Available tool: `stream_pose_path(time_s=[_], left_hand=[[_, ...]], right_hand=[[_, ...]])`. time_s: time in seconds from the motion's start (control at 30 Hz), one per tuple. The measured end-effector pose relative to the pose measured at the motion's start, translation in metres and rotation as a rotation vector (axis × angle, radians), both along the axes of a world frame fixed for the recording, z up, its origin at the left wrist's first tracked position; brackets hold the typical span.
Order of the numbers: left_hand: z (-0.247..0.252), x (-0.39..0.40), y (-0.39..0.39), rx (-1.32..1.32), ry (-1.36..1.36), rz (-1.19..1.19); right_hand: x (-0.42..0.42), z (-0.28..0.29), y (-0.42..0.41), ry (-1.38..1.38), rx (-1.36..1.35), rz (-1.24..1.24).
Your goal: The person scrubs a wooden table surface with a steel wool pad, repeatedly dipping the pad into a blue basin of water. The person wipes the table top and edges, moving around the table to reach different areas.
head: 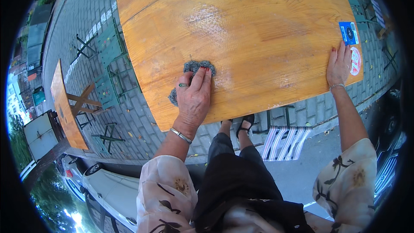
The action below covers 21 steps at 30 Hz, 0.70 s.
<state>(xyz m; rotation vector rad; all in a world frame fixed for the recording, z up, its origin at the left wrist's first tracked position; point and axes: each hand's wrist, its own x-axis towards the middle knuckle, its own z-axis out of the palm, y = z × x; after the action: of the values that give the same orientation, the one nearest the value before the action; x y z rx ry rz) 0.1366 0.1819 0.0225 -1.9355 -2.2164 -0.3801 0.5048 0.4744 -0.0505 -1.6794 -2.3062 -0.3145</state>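
Before me stands a varnished wooden table (245, 48) with scuffed, whitish worn patches. My left hand (195, 95) presses a grey cloth (191, 66) onto the tabletop near its lower left part; the fingertips rest on the bunched cloth, and part of it sticks out beside the palm. Flat on the table at the far right lies my right hand (339, 64), holding nothing. Its fingertips touch the lower edge of a blue sticker (349, 33), and a red and white sticker (355, 61) is just right of it.
Green folding stools (110, 47) stand left of the table on grey brick paving. A striped folding stool (286, 143) is by its near edge, right of my feet. Farther left is another wooden table (66, 113). Parked cars (111, 187) line the lower left.
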Motion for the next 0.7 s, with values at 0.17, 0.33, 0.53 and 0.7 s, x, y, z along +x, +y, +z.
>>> stream_pose_path(time_s=[0.17, 0.33, 0.53, 0.7], left_hand=[[0.006, -0.043, -0.003, 0.043, 0.061, 0.215], [0.006, -0.006, -0.008, -0.042, -0.024, -0.104], [0.002, -0.071, 0.007, 0.046, 0.043, 0.203], [-0.001, -0.04, -0.011, -0.019, 0.044, -0.102]], right_hand=[[-0.015, -0.001, -0.006, 0.024, -0.027, 0.003], [-0.007, 0.005, -0.004, -0.004, -0.025, 0.004], [-0.014, 0.004, -0.004, -0.014, -0.006, 0.011], [-0.014, 0.01, -0.008, -0.039, -0.04, -0.007]])
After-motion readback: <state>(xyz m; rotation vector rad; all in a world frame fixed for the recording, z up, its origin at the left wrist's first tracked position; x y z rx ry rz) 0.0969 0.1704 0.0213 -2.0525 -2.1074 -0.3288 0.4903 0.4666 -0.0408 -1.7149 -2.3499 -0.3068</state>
